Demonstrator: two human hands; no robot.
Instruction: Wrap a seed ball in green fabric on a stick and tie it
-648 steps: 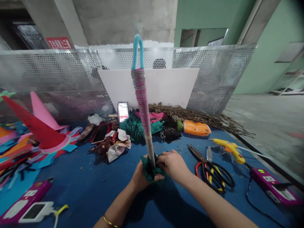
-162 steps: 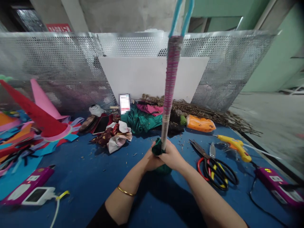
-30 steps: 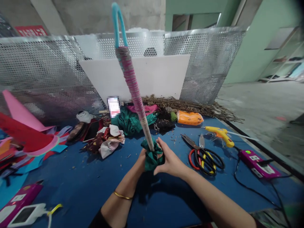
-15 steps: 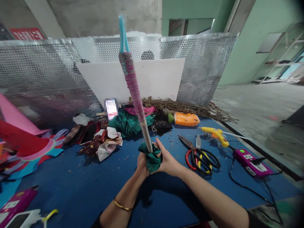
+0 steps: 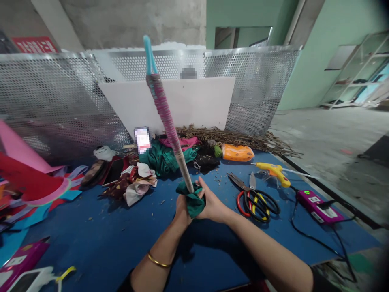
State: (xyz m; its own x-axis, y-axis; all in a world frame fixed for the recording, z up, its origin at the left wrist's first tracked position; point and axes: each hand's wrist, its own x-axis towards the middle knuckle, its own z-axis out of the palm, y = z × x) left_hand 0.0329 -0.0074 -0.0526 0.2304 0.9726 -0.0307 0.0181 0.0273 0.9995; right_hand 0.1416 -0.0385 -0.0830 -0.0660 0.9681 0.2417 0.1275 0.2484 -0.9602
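Between my hands stands a long stick wrapped in pink and grey yarn, bare and whitish lower down, with a light blue loop at its top. It tilts up and to the left. A dark green cloth is bunched around its lower end. My left hand is closed on the cloth from the left, its fingers mostly hidden behind it. My right hand wraps the cloth from the right, thumb pointing up beside the stick. The stick's bottom end is hidden in the cloth.
On the blue table, scissors, a yellow glue gun and a purple power strip lie at right. Crumpled fabrics, dried stems and an orange pack line the back. Coloured felt lies at left.
The top of the stick has tipped a little to the left and lower. Both hands keep their hold on the green cloth, almost in the same place.
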